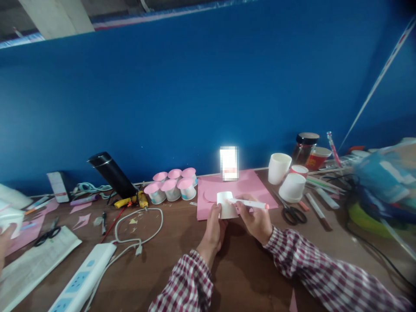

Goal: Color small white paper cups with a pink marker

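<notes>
My left hand [212, 227] is closed around a small white paper cup [226, 211], its curved side turned up toward me. In my right hand [257, 223] is a white marker [251, 203] with a pinkish-orange end. The marker's other end points left and meets the cup's side or lies just over it; I cannot tell which. Beneath and behind the cup lie pink sheets of paper [247, 188], with a round pink piece [209, 195] on top. A bright, blurred-out upright item [229, 162] stands at their far edge.
Several pink-topped cups [170, 189] stand left of the sheets. White cups [291, 188] and black scissors [293, 214] lie to the right. A power strip [82, 277], cables and a black cylinder [112, 173] occupy the left. Another person's hand [4, 242] shows at the left edge.
</notes>
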`<action>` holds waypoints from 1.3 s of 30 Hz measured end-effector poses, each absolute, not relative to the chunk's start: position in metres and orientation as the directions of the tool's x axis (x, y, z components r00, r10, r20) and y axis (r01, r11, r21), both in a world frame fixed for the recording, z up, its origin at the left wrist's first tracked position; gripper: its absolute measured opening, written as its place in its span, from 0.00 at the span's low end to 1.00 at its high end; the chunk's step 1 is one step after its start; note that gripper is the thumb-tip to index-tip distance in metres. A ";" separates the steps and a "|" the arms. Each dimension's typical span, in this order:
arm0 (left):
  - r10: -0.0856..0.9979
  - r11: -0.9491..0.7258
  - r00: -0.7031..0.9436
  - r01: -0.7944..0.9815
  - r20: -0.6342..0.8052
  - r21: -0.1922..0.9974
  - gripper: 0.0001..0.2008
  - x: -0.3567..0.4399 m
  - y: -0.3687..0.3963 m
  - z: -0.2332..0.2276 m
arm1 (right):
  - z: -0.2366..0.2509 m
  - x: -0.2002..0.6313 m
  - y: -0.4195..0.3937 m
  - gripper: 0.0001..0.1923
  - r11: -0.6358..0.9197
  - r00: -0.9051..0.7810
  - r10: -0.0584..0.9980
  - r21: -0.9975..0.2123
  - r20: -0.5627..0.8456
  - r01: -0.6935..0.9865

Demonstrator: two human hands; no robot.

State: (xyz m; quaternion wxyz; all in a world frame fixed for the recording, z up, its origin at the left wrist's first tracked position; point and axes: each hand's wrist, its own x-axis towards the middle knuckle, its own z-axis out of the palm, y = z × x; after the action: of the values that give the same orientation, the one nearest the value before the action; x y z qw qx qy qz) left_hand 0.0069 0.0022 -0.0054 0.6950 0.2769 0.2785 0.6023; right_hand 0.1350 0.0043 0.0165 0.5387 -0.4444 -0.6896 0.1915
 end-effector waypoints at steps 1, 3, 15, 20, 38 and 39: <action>0.991 0.123 0.120 -0.682 -0.056 0.721 0.17 0.007 0.002 -0.005 | 0.016 0.135 0.004 0.10 0.532 -0.026 0.820 -0.744 0.572 0.404; 0.992 0.123 0.115 -0.686 -0.061 0.717 0.17 0.007 0.003 -0.005 | 0.016 0.135 0.004 0.10 0.534 -0.029 0.819 -0.742 0.573 0.406; 0.992 0.127 0.108 -0.700 -0.072 0.703 0.16 0.007 0.001 -0.004 | 0.011 0.135 0.004 0.10 0.533 -0.053 0.828 -0.752 0.559 0.387; 0.989 0.143 0.089 -0.727 -0.115 0.671 0.16 0.007 0.003 -0.003 | 0.007 0.136 0.006 0.10 0.547 0.018 0.813 -0.774 0.582 0.318; 0.994 0.104 0.069 -0.836 -0.086 0.540 0.16 -0.003 0.007 0.001 | -0.006 0.128 0.009 0.11 0.592 -0.075 0.794 -0.739 0.604 0.322; 0.994 0.106 0.073 -0.835 -0.082 0.539 0.17 -0.004 0.007 0.001 | -0.007 0.127 0.007 0.11 0.595 -0.085 0.793 -0.737 0.604 0.320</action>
State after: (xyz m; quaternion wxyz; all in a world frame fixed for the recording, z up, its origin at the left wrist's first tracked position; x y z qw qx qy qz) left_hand -0.0037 0.0074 0.0011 0.7102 0.1796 0.2206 0.6439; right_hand 0.1269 0.0074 -0.0070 0.5491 -0.3949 -0.7044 0.2152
